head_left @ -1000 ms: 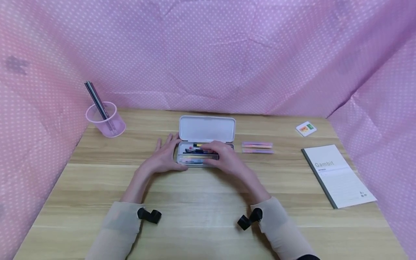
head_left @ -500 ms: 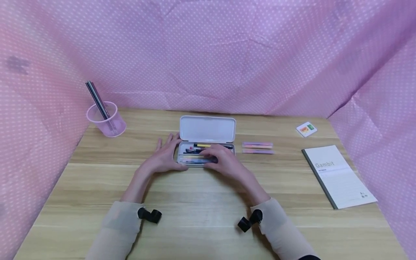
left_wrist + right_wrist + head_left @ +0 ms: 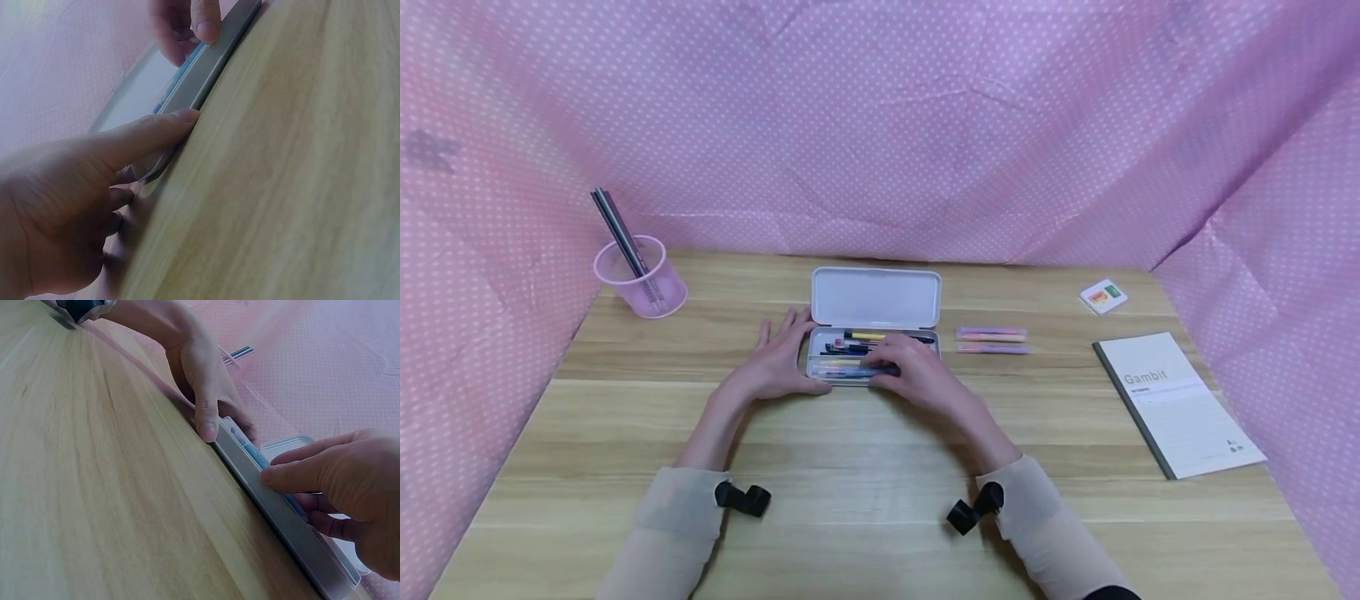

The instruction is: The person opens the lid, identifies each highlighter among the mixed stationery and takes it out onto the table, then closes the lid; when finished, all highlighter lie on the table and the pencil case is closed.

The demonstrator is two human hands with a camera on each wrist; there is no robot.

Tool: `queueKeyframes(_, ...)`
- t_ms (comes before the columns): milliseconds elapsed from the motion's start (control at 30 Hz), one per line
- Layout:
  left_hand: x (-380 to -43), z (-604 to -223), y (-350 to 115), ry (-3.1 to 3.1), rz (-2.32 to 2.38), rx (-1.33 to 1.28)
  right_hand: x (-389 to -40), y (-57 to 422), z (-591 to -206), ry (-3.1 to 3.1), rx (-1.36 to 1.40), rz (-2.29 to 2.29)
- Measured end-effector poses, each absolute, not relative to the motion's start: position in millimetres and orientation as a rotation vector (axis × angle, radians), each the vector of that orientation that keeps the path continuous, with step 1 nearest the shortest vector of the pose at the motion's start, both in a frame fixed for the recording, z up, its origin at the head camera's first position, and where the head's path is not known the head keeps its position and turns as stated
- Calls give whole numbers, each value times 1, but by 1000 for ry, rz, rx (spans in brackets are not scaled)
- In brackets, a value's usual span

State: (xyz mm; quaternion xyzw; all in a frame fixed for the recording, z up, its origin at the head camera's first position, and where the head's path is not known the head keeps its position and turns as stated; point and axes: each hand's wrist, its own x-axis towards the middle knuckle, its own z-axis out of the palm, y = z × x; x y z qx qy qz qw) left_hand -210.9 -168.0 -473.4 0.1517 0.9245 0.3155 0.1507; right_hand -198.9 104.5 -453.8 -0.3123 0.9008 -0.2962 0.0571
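An open pencil case (image 3: 809,367) lies on the table, its pale lid (image 3: 876,298) raised at the back. My left hand (image 3: 778,362) holds its left end, thumb on the front edge and fingers along the side. My right hand (image 3: 921,375) reaches into the front compartment, fingers bent at the blue pens (image 3: 842,373). In the right wrist view its thumb (image 3: 284,477) touches the front rim; whether the fingertips pinch a pen is hidden. Behind these pens lie dark pens (image 3: 848,348) and a yellow-barrelled one (image 3: 867,336).
Pink, orange and purple sticks (image 3: 992,339) lie right of the case. A small white block with coloured print (image 3: 1102,296) and a notebook (image 3: 1176,408) are farther right. At back left, a pink cup (image 3: 651,292) holds dark pencils (image 3: 617,229).
Over the last second my right hand has shifted slightly toward the front of the case, uncovering more of the yellow-barrelled pen. My left hand stays in place.
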Motion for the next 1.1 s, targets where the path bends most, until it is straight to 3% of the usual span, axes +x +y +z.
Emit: queueKeyframes(1100, -210, -473, -168, 2662, 911, 439, -201, 104, -456, 2713, -1005, -889)
